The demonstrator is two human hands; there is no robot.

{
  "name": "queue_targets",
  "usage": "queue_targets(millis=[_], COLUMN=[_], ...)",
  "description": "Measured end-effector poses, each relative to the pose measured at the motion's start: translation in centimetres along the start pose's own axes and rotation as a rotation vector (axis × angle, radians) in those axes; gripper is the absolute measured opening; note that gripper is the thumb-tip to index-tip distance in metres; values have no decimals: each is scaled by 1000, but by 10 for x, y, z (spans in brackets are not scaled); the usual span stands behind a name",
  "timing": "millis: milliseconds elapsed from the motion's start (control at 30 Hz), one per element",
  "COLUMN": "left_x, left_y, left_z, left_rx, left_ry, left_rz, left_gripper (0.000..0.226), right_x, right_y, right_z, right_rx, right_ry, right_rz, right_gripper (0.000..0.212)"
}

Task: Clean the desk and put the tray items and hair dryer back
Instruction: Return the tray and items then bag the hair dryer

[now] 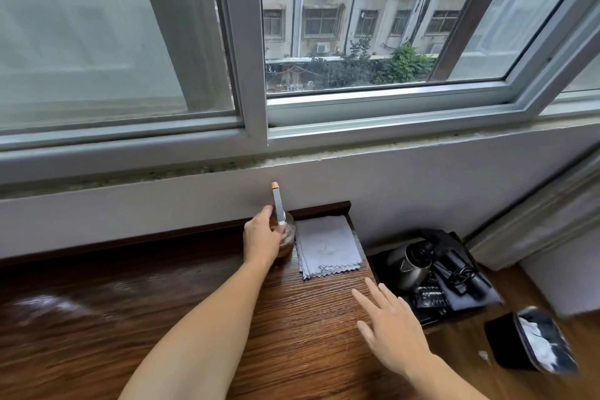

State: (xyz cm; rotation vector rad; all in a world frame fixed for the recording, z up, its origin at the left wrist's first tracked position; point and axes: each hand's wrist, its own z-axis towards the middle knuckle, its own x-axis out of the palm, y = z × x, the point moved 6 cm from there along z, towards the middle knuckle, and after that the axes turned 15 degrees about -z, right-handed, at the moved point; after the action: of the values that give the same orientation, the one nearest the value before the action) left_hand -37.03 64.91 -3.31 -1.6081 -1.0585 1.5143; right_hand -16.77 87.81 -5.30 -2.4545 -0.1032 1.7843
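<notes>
The folded grey cloth (328,245) is lying flat at the back right corner of the wooden desk (194,318), its zigzag edge facing the person; everything else is being placed from it.

Just to the left of the cloth, the left hand (261,239) is gripping a clear plastic cup (288,239) of brown drink, fingers and thumb curling round its side; the cup is standing upright on the desk, almost touching the cloth's left edge; a white straw (278,204) with a tan tip is sticking up out of it, leaning slightly away from the cloth.

In front of the cloth and a little to its right, the right hand (393,328) is reaching out palm down with fingers straight and spread, holding nothing; whether it is touching the desk I cannot tell.

To the right of the cloth, past the desk's edge and on a lower surface, a black tray (378,269) is sitting; the grey hair dryer (410,265) is lying in it on its side, with a black cord (461,276) bundled just beyond it on a dark pouch; a small dark object nearer the person is too blurred to name.

Further right of the cloth and nearer the person, a black bin (501,344) is holding white rubbish.

Behind the cloth, above the wall, a sliding window (251,42) is looking out on a building.
</notes>
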Motion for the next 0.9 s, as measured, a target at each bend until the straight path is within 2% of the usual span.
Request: queue_targets(millis=[133, 233, 333, 400, 500, 533, 600, 667, 800, 900], left_x=[1, 0, -5, -6, -1, 3, 14, 25, 50, 70], left_y=[2, 9, 26, 38, 52, 52, 46, 34, 0, -25], left_z=[3, -3, -21, -41, -79, -92, -114, -130, -150, -159], left_rx=[27, 10, -115, -175, -196, -189, -155, -122, -45, -16], left_ry=[79, 98, 141, 200, 376, 452, 585, 679, 786, 822], left_rz=[11, 15, 101, 256, 483, 529, 561, 573, 600, 584], left_gripper=[30, 60, 84, 83, 72, 71, 72, 73, 79, 75], right_x=[0, -11, -12, -14, -17, -17, -18, -20, -25, -29], right_y=[3, 8, 9, 9, 8, 5, -2, -8, -26, -44], right_z=[4, 6, 10, 11, 9, 8, 5, -1, -14, -27], right_rx=[-28, -25, -9, 0, 5, 13, 30, 37, 66, 72], right_ry=[38, 67, 87, 90, 117, 131, 158, 180, 189, 191], right_rz=[-25, -38, -26, -29, -17, -18, -33, -38, -9, -3], right_gripper=[61, 63, 66, 73, 96, 96, 79, 73, 71, 71])
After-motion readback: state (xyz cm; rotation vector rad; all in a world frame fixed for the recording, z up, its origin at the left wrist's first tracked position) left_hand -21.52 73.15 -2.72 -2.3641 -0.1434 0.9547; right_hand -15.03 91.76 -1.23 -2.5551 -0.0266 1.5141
